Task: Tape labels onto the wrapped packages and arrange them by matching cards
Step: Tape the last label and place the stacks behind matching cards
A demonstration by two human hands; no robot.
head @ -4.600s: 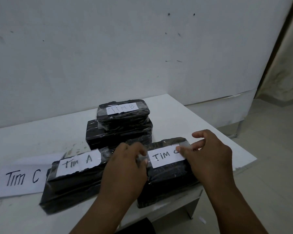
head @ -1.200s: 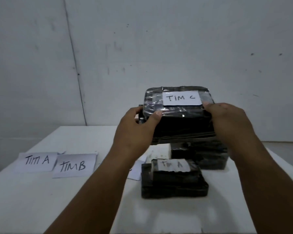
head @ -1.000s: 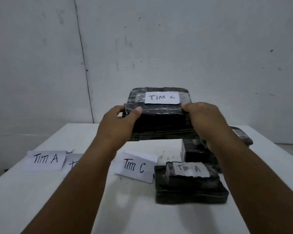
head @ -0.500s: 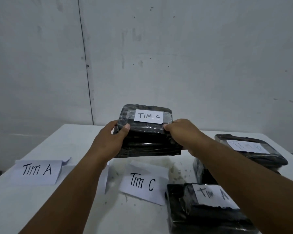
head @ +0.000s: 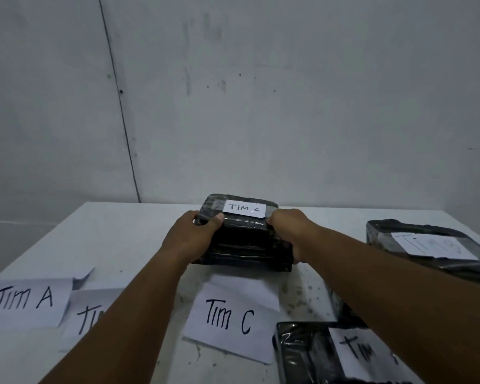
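Note:
A black plastic-wrapped package (head: 247, 239) with a white label reading "Tim C" rests on the white table (head: 122, 239), just behind the "Tim C" card (head: 230, 317). My left hand (head: 194, 236) grips its left end and my right hand (head: 286, 231) grips its right end. At the right stands another wrapped package (head: 427, 245) with a blurred "Tim B" label. A package labelled "Tim A" (head: 338, 353) lies at the bottom right, partly cut off by the frame.
The "Tim A" card (head: 25, 300) lies at the left edge. Beside it a third card (head: 89, 314) is half hidden under my left forearm. A grey wall (head: 261, 106) rises right behind the table's far edge.
Both hands carried the "Tim C" package from the right side leftward and lowered it from mid-air onto the table behind the "Tim C" card.

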